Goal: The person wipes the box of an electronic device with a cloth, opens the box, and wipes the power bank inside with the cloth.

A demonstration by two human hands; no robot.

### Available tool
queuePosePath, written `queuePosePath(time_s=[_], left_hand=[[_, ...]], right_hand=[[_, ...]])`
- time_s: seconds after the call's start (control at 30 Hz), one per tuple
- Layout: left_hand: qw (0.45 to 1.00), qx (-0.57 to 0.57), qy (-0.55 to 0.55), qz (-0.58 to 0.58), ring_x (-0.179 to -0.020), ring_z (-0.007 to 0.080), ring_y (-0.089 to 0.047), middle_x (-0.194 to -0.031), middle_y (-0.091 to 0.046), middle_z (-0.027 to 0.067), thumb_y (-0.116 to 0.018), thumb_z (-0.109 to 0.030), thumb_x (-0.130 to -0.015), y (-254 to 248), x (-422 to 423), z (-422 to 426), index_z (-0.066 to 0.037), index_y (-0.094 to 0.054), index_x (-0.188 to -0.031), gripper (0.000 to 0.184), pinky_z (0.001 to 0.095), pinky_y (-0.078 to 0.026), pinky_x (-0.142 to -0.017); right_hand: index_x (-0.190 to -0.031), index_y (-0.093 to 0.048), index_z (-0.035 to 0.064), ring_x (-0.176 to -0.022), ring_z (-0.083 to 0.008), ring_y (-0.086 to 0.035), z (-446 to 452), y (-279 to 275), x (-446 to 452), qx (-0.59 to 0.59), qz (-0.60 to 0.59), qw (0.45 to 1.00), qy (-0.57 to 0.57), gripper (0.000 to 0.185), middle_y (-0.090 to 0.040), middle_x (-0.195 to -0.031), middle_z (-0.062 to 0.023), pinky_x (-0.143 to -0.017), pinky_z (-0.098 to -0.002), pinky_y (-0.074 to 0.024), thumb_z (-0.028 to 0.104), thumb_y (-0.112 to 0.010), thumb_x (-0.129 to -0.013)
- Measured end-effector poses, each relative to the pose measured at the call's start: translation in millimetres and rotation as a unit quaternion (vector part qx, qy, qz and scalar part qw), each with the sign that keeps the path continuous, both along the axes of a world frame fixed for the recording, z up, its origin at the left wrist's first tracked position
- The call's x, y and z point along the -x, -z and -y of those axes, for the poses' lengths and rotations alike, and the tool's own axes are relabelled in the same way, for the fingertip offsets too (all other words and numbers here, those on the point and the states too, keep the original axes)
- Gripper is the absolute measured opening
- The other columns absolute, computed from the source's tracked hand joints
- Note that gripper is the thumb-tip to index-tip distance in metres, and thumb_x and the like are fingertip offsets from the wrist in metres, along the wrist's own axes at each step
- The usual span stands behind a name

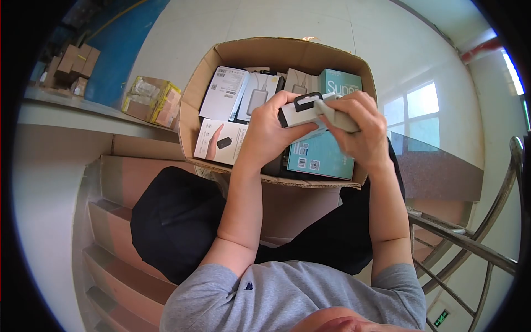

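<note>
Over an open cardboard box [191, 94], my left hand [268, 130] grips a small white box [301, 116] with a black hanging tab at its top. My right hand [359, 124] holds a grey cloth-like piece [338, 117] against the right end of that small box. Inside the cardboard box lie white product boxes [222, 91], a white box with a hand picture [220, 141], a box with a power bank picture [259, 94], and teal boxes [321, 160], partly hidden by my hands.
A taped carton [150, 100] sits at the left on a ledge [72, 113]. More brown cartons [77, 63] are stacked at the far left. Steps [127, 232] descend at the lower left. A metal railing [470, 243] stands at the right.
</note>
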State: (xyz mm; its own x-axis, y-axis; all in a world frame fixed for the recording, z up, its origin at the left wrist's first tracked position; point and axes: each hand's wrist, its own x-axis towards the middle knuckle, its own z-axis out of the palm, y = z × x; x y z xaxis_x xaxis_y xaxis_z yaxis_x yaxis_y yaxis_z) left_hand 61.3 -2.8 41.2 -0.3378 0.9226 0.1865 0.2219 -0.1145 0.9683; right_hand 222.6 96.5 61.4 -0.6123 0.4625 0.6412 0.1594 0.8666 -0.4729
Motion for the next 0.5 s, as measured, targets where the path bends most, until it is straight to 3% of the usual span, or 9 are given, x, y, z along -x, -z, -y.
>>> queuePosePath(time_s=[0.1,0.5], left_hand=[[0.999,-0.001,0.016,-0.045,-0.083,0.0156,-0.061,-0.097,-0.071,0.0066,-0.080,0.004,-0.069,1,-6,0,-0.003,-0.068,-0.114,0.047,0.0283,-0.049,-0.076],[0.999,0.033,0.017,-0.005,-0.086,0.0160,-0.062,-0.102,-0.072,0.0066,-0.080,0.002,-0.073,0,-4,1,-0.003,-0.067,-0.118,0.047,0.0279,-0.050,-0.079]], right_hand=[[-0.096,-0.073,0.0112,-0.082,-0.0190,-0.057,20,0,10,-0.043,0.001,0.999,-0.027,0.031,-0.063,-0.088,-0.0005,-0.079,-0.0340,-0.0465,0.005,-0.086,-0.068],[-0.095,-0.073,0.0111,-0.082,-0.0198,-0.059,12,-1,3,-0.018,0.018,1.000,0.001,0.032,-0.064,-0.091,-0.0004,-0.082,-0.0345,-0.0457,0.001,-0.084,-0.067]])
